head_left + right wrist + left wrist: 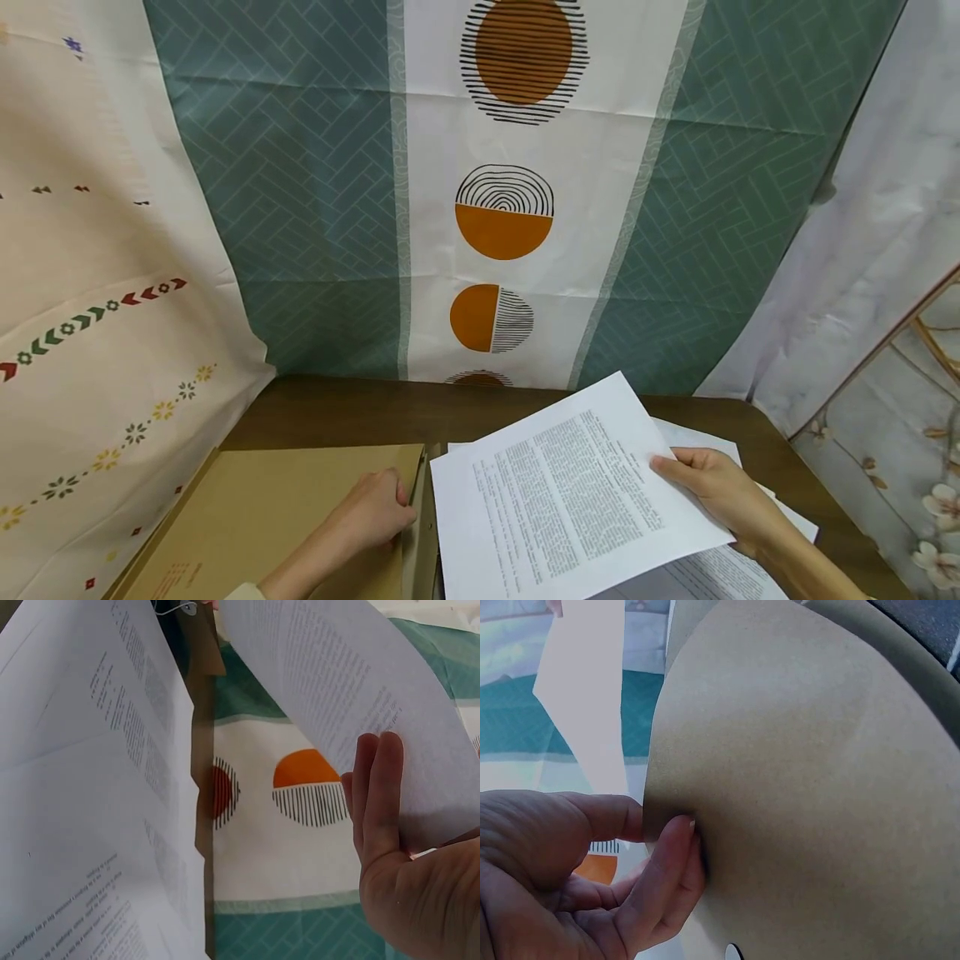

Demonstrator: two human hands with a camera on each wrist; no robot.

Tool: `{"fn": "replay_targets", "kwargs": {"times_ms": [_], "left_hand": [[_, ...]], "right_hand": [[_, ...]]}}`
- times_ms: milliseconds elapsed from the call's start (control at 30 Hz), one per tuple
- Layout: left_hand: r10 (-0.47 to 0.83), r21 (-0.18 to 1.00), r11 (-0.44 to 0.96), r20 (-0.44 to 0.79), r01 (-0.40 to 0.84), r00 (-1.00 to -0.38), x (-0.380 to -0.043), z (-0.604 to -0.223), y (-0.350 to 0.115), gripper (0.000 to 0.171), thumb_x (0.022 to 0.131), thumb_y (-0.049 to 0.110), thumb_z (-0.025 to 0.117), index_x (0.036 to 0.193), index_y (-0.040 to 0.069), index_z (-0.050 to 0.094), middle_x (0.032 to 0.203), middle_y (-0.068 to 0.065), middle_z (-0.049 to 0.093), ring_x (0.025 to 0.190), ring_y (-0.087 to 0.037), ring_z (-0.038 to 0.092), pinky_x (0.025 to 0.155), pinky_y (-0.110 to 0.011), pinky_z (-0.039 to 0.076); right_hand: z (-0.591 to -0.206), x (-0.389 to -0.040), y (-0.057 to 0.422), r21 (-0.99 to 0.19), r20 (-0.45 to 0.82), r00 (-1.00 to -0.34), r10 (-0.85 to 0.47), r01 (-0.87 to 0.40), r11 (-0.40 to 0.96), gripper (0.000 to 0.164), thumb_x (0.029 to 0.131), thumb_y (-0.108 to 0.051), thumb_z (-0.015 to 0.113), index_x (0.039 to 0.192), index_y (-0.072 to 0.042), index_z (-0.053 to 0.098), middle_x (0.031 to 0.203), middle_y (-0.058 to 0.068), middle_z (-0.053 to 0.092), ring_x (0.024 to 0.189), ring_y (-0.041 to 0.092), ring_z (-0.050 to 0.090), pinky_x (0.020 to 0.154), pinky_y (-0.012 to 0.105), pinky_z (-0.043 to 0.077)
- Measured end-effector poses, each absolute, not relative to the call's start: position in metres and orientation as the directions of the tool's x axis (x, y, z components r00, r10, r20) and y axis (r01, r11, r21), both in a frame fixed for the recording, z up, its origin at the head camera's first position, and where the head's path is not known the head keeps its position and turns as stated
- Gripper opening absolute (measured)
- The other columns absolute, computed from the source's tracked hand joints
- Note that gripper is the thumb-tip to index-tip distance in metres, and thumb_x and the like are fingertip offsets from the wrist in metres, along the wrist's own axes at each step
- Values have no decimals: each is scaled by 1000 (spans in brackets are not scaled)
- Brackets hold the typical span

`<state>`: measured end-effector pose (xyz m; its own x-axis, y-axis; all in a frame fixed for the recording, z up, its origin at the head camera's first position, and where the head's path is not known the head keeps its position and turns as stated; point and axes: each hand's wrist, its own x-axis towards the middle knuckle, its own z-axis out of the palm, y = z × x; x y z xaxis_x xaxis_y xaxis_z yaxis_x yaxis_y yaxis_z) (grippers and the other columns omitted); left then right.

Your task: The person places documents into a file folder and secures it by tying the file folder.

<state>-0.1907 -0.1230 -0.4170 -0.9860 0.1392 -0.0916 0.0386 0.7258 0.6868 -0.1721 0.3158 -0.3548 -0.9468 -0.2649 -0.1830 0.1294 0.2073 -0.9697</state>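
A brown cardboard document box (277, 492) lies at the front left of the table in the head view. My left hand (375, 507) is at its right edge. The left wrist view shows that thumb and fingers (676, 855) pinching the rim of a brown cardboard flap (795, 765). My right hand (716, 492) holds a white printed sheet (555, 492) by its right edge, thumb on the printed face. The sheet is raised and tilted beside the box. Beneath it, more printed papers (708, 575) lie on the table, partly hidden by the sheet.
The dark wooden table (337, 408) ends at the back against a patterned green and white curtain (322, 208). Pale cloths hang at the left (112, 333) and right (885, 250). A white string (176, 607) shows near the box in the right wrist view.
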Motion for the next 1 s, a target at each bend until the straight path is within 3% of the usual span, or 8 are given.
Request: {"fn": "replay_targets", "kwargs": {"times_ms": [500, 1000], "left_hand": [[152, 681, 729, -71, 64, -986, -190, -420, -122, 15, 80, 4, 68, 80, 6, 52, 69, -9, 54, 44, -18, 60, 54, -31, 43], [146, 673, 739, -126, 24, -981, -194, -421, -119, 18, 83, 4, 70, 80, 6, 52, 70, -10, 54, 45, -19, 60, 54, -30, 41]], "right_hand": [[-364, -169, 291, -969, -169, -971, -171, 132, 211, 55, 106, -29, 58, 137, 16, 52, 99, 12, 76, 79, 30, 77, 63, 41, 61], [-373, -163, 264, -966, -142, -988, -68, 123, 227, 46, 103, -27, 62, 129, 11, 60, 94, 10, 75, 74, 26, 74, 59, 36, 60]]}}
